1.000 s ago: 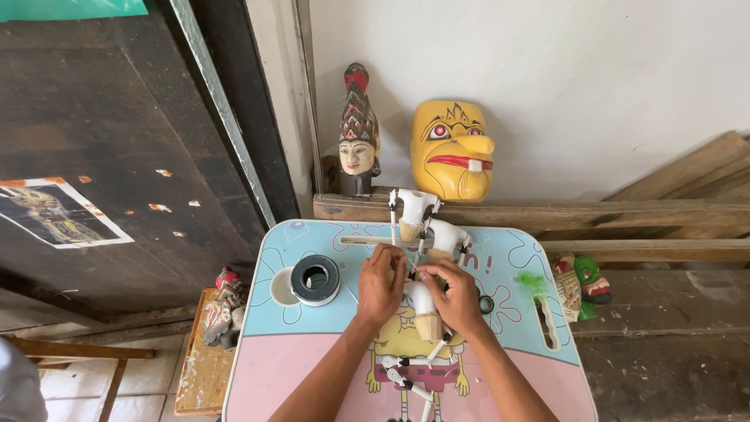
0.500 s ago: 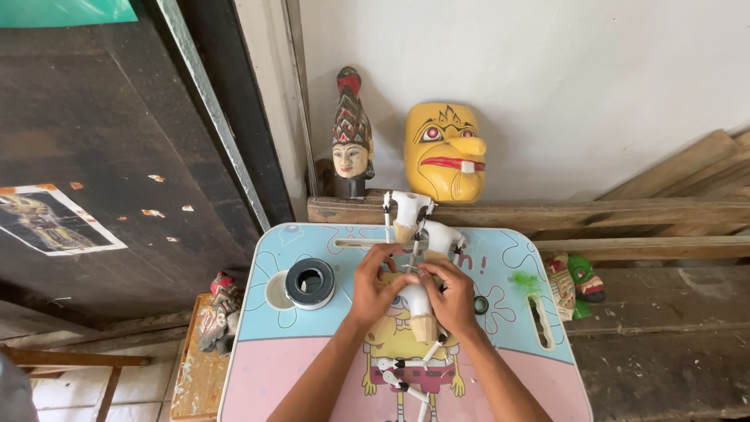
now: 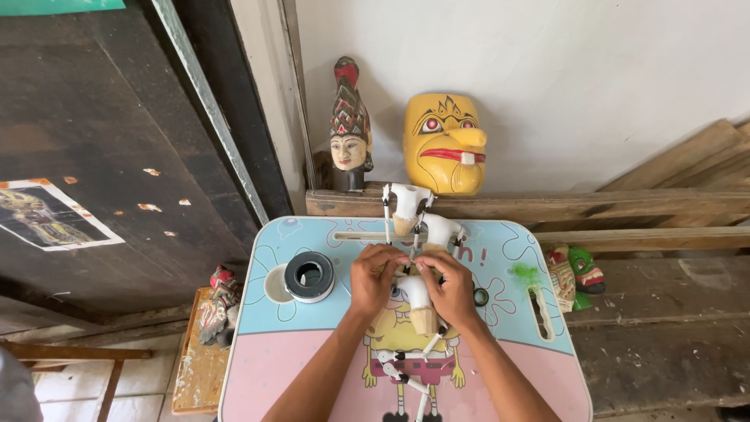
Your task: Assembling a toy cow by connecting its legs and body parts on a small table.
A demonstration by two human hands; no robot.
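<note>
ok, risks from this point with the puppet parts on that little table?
1. Both hands, left hand and right hand, pinch small white-and-wood puppet parts; a slipped grip could tangle or snap the thin rods.
2. The tape roll sits in the cup recess near the left hand; an elbow shift might knock it.
3. Loose parts lie near the table front edge and could roll off.
</note>
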